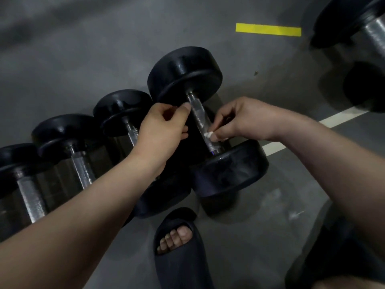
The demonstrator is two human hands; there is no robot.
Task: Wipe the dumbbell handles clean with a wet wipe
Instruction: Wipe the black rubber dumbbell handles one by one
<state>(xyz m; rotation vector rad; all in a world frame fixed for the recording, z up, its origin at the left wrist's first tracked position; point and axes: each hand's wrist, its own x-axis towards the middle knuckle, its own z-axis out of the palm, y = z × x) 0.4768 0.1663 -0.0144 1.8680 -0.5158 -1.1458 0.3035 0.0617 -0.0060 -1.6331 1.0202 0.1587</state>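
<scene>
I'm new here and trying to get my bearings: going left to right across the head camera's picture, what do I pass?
First dumbbell handle → second dumbbell handle → third dumbbell handle → left hand → fourth dumbbell handle → right hand pinching the wet wipe → far-right dumbbell.

R hand (pixel 235 119) pinches small white wipe (pixel 209 134) vs lower handle (pixel 198 114) of big black dumbbell (pixel 183 74) on grey floor (pixel 83 59), L hand (pixel 164 130) fingers curled, thumb at handle's top end, 3 more dumbbells (pixel 62 130) in row alongside.
</scene>
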